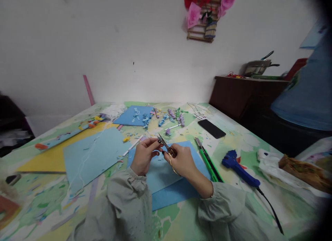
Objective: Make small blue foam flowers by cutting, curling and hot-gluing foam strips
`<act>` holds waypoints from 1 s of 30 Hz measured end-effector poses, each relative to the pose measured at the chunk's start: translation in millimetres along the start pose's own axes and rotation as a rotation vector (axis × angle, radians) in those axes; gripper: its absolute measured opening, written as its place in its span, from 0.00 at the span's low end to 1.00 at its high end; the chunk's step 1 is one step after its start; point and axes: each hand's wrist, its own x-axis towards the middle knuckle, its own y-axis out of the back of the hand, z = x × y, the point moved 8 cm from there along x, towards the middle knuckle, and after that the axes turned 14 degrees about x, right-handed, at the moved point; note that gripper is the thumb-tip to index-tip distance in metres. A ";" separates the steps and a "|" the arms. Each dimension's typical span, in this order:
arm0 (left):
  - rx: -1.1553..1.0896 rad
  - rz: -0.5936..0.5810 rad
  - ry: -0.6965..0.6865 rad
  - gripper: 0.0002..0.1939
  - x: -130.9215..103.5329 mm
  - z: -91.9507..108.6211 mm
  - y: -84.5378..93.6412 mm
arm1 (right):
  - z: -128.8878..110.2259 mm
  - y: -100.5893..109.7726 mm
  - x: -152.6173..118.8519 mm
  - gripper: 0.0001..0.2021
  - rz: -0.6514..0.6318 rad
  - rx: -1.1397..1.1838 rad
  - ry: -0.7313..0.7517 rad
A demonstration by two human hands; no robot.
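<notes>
My right hand point(183, 159) is closed round a small pair of scissors point(166, 144) with gold-coloured handle loops. Their blades point up and to the left, towards my left fingertips. My left hand point(145, 154) is closed in a pinch beside the blades; whatever lies between its fingers is too small to make out. Under both hands are blue foam sheets point(166, 180), a lighter one over a darker one, with small blue scraps on top. A white stick point(132, 145) lies just left of my left hand.
A green utility knife point(209, 161), a blue glue gun point(240, 168) with a cord and a black phone point(211, 128) lie to the right. Several small foam figures point(163, 119) are at the back. Light blue point(95, 154) and yellow point(46, 161) sheets cover the left.
</notes>
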 end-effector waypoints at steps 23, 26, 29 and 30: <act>0.027 -0.032 0.026 0.11 0.8 -4.8 -1.1 | -5.1 4.0 0.6 0.09 0.023 -0.003 0.016; 0.028 -0.030 0.030 0.11 0.2 -4.4 -1.2 | -5.0 4.4 0.8 0.09 0.022 -0.001 0.016; 0.033 -0.024 0.024 0.11 -0.5 -3.3 -0.7 | -5.3 5.0 1.0 0.10 0.023 -0.008 0.018; 0.037 -0.020 0.022 0.10 -0.6 -2.9 -0.4 | -5.4 5.0 1.2 0.10 0.021 -0.009 0.018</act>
